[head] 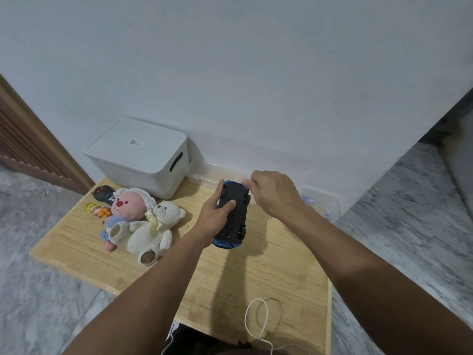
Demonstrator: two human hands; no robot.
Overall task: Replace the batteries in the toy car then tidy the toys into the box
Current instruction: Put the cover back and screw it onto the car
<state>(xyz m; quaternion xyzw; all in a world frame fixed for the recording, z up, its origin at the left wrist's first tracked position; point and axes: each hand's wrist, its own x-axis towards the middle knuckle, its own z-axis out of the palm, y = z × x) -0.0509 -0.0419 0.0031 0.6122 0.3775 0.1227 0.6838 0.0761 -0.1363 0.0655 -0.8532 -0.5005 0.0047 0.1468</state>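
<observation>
A blue toy car (231, 221) is held upside down above the wooden table (281, 265), its black underside facing me. My left hand (216, 216) grips its left side, thumb pressed on the underside. My right hand (273, 193) pinches at the car's far end by a wheel; what its fingertips hold is hidden. A white lidded storage box (139, 156) stands at the back left of the table. Beside it lie a white teddy bear (153, 231), a pink plush (128, 208), a small doll figure (98, 209) and a black remote control (103, 194).
A clear plastic tray (212, 172) lies against the wall behind the car. A translucent container (322, 203) with small items sits at the back right. A white cable (256, 326) loops over the table's near edge. Grey marbled floor surrounds the table.
</observation>
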